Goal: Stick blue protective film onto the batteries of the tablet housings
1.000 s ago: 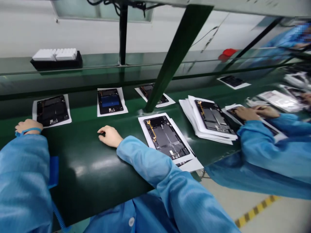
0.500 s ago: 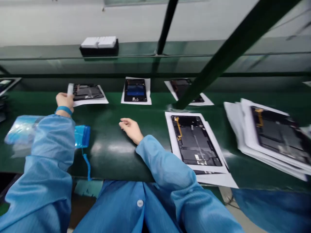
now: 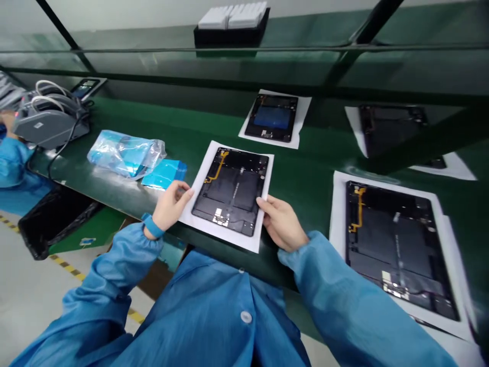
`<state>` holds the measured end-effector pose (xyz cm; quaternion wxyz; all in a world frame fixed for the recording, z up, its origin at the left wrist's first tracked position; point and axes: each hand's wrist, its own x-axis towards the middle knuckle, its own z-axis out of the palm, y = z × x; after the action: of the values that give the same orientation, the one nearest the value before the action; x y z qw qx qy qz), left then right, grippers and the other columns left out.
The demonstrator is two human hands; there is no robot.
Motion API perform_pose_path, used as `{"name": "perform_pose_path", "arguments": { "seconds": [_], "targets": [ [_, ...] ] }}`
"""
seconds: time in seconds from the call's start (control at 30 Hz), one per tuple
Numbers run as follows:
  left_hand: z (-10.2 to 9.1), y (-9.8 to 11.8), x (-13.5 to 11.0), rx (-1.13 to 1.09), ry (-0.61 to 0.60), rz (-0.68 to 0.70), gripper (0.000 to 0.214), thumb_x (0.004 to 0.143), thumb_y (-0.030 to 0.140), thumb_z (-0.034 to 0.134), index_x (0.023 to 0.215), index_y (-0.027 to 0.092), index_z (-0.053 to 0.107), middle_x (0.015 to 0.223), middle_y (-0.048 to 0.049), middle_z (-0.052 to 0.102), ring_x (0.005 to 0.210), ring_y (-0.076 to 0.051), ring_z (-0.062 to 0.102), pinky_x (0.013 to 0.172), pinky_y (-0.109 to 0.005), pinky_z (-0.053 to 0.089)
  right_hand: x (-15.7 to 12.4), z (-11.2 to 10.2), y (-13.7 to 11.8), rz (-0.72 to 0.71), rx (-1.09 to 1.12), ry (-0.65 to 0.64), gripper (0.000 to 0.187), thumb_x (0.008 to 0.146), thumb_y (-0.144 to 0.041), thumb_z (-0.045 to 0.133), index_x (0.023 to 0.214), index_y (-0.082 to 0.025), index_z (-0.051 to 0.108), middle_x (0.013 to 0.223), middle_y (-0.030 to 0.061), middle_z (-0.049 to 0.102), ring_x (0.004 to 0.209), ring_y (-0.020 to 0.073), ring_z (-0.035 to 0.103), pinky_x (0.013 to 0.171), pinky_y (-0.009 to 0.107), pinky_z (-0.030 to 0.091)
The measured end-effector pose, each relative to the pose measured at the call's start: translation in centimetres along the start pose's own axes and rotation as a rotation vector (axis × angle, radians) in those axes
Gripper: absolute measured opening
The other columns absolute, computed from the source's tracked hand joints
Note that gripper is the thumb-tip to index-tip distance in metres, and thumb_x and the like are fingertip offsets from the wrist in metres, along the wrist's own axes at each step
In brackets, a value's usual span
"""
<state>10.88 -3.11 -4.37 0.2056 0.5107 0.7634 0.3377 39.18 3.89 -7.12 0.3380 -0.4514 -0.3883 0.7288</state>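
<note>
**Desk:** What are your hands doing?

**Operator:** I'm gripping the white sheet (image 3: 229, 234) with both of them. My left hand (image 3: 168, 206) is pinching its left edge, thumb lying on top. My right hand (image 3: 280, 221) is closing on the lower right edge, fingers curled.

**Desk:** And the opened tablet?

**Operator:** The opened tablet (image 3: 233, 188) is lying on that sheet between my two hands, its insides facing up, at the near edge of the counter (image 3: 313, 163).

**Desk:** What's sitting around them?

**Operator:** Just beyond my left hand a blue packet (image 3: 164, 173) is lying flat, touching a clear plastic bag (image 3: 124, 153) farther left. Off to the right of my right hand, a second tablet (image 3: 393, 244) is resting on its own paper. Beyond both hands, a third tablet (image 3: 273, 117) is waiting with a blue panel showing. Farthest back, a black tray of white parts (image 3: 233, 20) is sitting on the shelf.
</note>
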Motion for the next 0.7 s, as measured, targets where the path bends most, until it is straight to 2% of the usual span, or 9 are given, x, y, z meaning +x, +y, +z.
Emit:
{"name": "perform_pose_path", "arguments": {
  "seconds": [0.1,0.2,0.27,0.33,0.43,0.5,0.53,0.63,0.7],
  "targets": [
    [-2.2,-0.9,3.9,0.163,0.059,0.021,0.030,0.081,0.044,0.072,0.091,0.022,0.056,0.093,-0.0059,0.061,0.099,-0.024,0.060,0.091,-0.037,0.047,-1.2,-2.0,0.2,-0.012,-0.077,0.071,0.041,0.069,-0.053,0.081,0.093,-0.022,0.071,0.086,0.0057,0.075,0.076,0.0245,0.073,0.065,0.039,0.062],
    [-3.8,-2.1,7.7,0.266,-0.051,-0.026,0.035,0.067,0.036,0.083,0.072,0.021,0.052,0.069,-0.0006,0.055,0.079,-0.023,0.059,0.082,-0.036,0.046,-1.6,-4.0,0.0,0.004,-0.179,0.088,0.045,0.069,-0.059,0.078,0.093,-0.022,0.071,0.086,0.0071,0.075,0.073,0.0252,0.072,0.059,0.038,0.059],
    [-4.4,-2.6,9.2,0.284,-0.159,-0.050,0.034,0.064,0.036,0.084,0.066,0.021,0.053,0.062,0.0012,0.054,0.066,-0.019,0.056,0.072,-0.033,0.044,-1.6,-5.4,-0.2,0.015,-0.296,0.075,0.046,0.072,-0.063,0.073,0.094,-0.022,0.071,0.084,0.0075,0.074,0.069,0.0248,0.069,0.057,0.038,0.057],
    [-5.0,-3.0,9.9,0.265,-0.265,-0.055,0.028,0.070,0.039,0.078,0.067,0.020,0.057,0.062,0.0005,0.057,0.061,-0.017,0.055,0.067,-0.030,0.043,-1.7,-6.6,-0.5,-0.022,-0.532,0.117,0.047,0.076,-0.062,0.068,0.098,-0.021,0.071,0.080,0.0072,0.073,0.063,0.0232,0.065,0.057,0.038,0.056],
    [-6.1,-3.2,9.9,0.213,-0.371,-0.039,0.025,0.081,0.041,0.066,0.070,0.020,0.059,0.059,0.0005,0.057,0.057,-0.016,0.055,0.061,-0.028,0.043,-2.5,-6.9,-1.1,-0.255,-0.998,0.363,0.046,0.082,-0.054,0.063,0.111,-0.018,0.070,0.085,0.0095,0.070,0.067,0.0233,0.063,0.067,0.042,0.055],
    [-6.7,-2.7,9.1,0.196,-0.353,-0.007,0.025,0.085,0.041,0.060,0.073,0.020,0.056,0.058,0.0015,0.054,0.056,-0.015,0.053,0.058,-0.027,0.040,-3.3,-5.4,-1.5,-0.439,-1.136,0.459,0.044,0.086,-0.049,0.060,0.114,-0.017,0.070,0.091,0.0114,0.068,0.074,0.0238,0.063,0.077,0.044,0.054],
    [-6.8,-2.1,8.4,0.193,-0.324,0.016,0.025,0.087,0.041,0.058,0.075,0.020,0.055,0.059,0.0021,0.052,0.056,-0.014,0.051,0.058,-0.027,0.038,-3.7,-4.1,-1.6,-0.490,-1.126,0.425,0.041,0.088,-0.049,0.059,0.113,-0.018,0.071,0.093,0.0113,0.068,0.076,0.0231,0.063,0.079,0.043,0.054],
    [-6.1,0.5,5.4,0.181,-0.228,0.147,0.026,0.091,0.043,0.054,0.079,0.020,0.052,0.064,0.0033,0.049,0.059,-0.012,0.045,0.060,-0.026,0.035,-4.3,1.4,-1.7,-0.486,-0.854,0.116,0.037,0.090,-0.051,0.062,0.112,-0.022,0.070,0.095,0.0075,0.069,0.076,0.0184,0.064,0.079,0.037,0.056],
    [-5.1,2.6,3.0,0.140,-0.254,0.279,0.027,0.094,0.043,0.054,0.082,0.019,0.053,0.067,0.0035,0.049,0.061,-0.011,0.044,0.061,-0.026,0.036,-3.8,5.4,-1.4,-0.450,-0.640,-0.092,0.048,0.084,-0.055,0.071,0.117,-0.021,0.066,0.099,0.0059,0.069,0.072,0.0155,0.065,0.076,0.035,0.057]
  ]
}}
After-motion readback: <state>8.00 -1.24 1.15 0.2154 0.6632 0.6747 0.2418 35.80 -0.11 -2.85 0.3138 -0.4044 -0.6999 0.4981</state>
